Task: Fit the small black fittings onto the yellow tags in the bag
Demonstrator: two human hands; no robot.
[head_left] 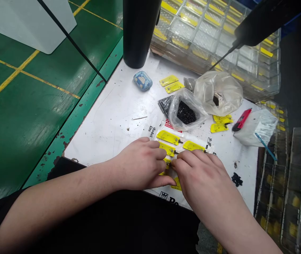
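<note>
Several flat yellow pieces, many with a small dark part at one end, lie in rows on a printed white sheet; one yellow piece [168, 137] is at the top left. My left hand [143, 164] is closed, its curled fingers over a lower yellow piece in the left column. My right hand [200, 173] is closed too, thumb and forefinger pinched at that piece's dark end; what they grip is hidden. Another yellow piece [193, 146] lies just beyond my right knuckles. An open plastic bag [186, 112] of tiny black parts stands above the sheet.
Behind are a second plastic bag [219, 93], a blue patterned case [142, 80], a black cylinder [140, 31] and stacked clear compartment trays [208, 33]. A blurred dark tool [256, 26] hangs at upper right. A red cutter [243, 119] leans on a white block [259, 127].
</note>
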